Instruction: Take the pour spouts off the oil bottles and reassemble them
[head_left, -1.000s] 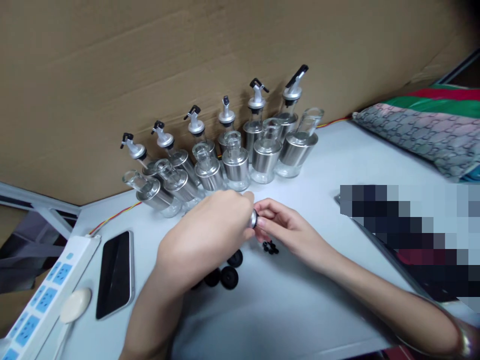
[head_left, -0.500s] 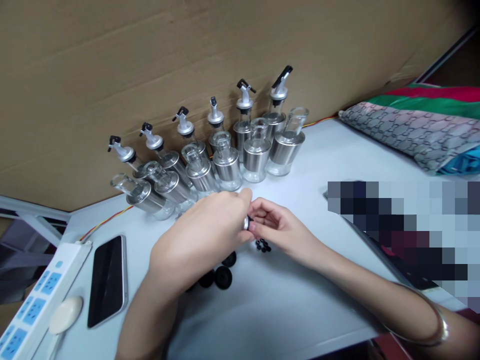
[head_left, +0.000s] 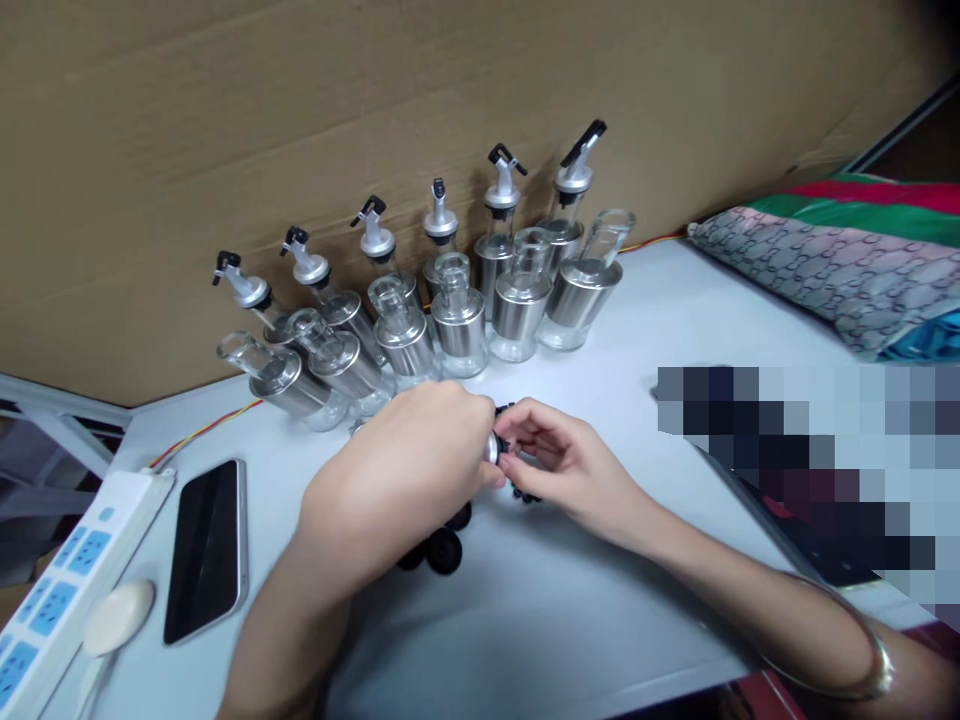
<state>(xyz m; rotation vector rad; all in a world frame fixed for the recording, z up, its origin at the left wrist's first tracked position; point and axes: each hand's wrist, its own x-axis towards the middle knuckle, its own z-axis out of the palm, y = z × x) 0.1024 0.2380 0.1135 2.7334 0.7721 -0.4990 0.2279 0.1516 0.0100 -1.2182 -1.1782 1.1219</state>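
Closed around a small silver and black pourer part (head_left: 493,448) is my left hand (head_left: 420,450), its back turned to the camera and hiding most of the part. The fingertips of my right hand (head_left: 555,455) pinch the black end of that part. Small black pieces (head_left: 525,493) lie on the table beneath the right hand, and round black caps (head_left: 444,552) sit below the left wrist. Behind the hands stands a front row of open glass bottles with steel sleeves (head_left: 459,325). A back row of bottles carries silver pourers with black levers (head_left: 440,215).
A phone (head_left: 206,550) and a white power strip (head_left: 49,600) with a round white plug (head_left: 118,618) are on the left of the table (head_left: 525,630). Patterned fabric (head_left: 832,260) lies at the right, near a pixelated area. Cardboard (head_left: 300,110) rises behind the bottles.
The right fingers have drawn slightly off the part, and more of its black end shows. The camera view has shifted a little.
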